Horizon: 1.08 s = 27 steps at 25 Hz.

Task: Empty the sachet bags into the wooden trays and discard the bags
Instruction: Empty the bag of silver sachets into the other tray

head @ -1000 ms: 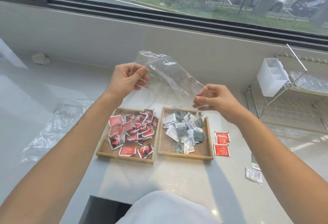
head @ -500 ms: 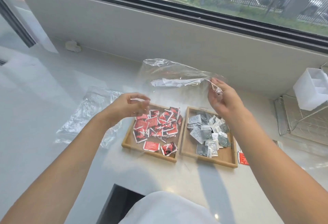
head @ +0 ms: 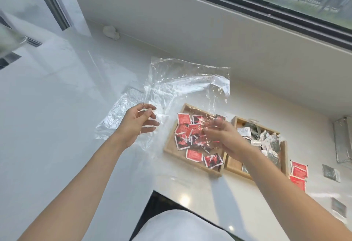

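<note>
An empty clear plastic bag (head: 182,80) hangs spread in the air over the counter, left of the trays. My left hand (head: 140,124) pinches its lower left edge. My right hand (head: 219,135) is under the bag's right flap, fingers curled on the film, above the left wooden tray (head: 190,164). That tray holds several red sachets (head: 183,119). The right wooden tray (head: 284,156) touches it and holds several grey and silver sachets (head: 266,139); my right forearm hides its front part.
Another empty clear bag (head: 114,118) lies flat on the white counter behind my left hand. Loose red sachets (head: 299,172) and a grey one (head: 330,173) lie right of the trays. A metal rack (head: 342,139) stands at the far right. The window wall runs behind.
The bag has swung left and opened out. My left hand has risen to its edge, and my right hand has dropped from above the right tray to over the red sachets. The view has turned left.
</note>
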Motion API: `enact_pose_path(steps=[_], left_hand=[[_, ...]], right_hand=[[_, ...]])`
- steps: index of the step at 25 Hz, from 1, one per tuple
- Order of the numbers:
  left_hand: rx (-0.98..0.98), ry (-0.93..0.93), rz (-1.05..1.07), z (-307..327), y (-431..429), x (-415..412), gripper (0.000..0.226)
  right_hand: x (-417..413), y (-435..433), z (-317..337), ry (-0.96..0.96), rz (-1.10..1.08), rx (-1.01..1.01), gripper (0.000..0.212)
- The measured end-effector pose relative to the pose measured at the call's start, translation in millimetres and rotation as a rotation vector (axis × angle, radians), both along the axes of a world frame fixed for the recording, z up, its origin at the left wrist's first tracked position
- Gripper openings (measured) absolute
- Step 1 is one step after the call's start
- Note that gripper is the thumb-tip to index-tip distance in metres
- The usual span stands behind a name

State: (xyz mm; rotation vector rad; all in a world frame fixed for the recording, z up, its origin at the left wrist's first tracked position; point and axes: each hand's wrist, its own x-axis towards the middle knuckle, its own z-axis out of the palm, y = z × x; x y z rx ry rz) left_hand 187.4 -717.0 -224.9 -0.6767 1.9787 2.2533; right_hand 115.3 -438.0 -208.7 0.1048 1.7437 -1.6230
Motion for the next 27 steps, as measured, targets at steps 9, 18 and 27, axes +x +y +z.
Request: enact_pose_path(steps=[9,18,27], left_hand=[[-0.215,-0.081,0.256,-3,-21,13,0.021],[-0.392,-0.305,0.274,-13,-50,51,0.042],[-0.742,-0.309,0.112,-39,-118,3,0.048]], right_hand=[[-27,-12,-32,0.096,-0.084,0.038,0.015],[-13,-64,-73,0.079,-0.036,0.012,0.01],[-8,-127,-99,0.175,0.003,0.299,0.017]])
